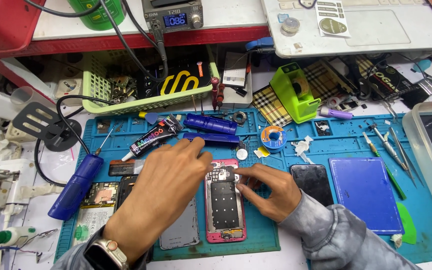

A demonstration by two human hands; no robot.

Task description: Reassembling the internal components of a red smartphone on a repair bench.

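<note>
**Both hands at opened pink phone**

Pink phone (pixel 225 207) lies back-off, centre of blue mat (pixel 326 145). Left hand (pixel 163 192) hovers at its 9 o'clock, fingers loosely spread, empty. Right hand (pixel 268 190) at 3 o'clock, fingers pinching the phone's upper edge.

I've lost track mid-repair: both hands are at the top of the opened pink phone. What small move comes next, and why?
Probably press the dark cover piece flat into the top of the pink phone. The right hand pinches its edge with fingertips, and the left hand reaches in over its other side, so it looks placed but perhaps not fully seated; the exact fit can't be told.
</note>
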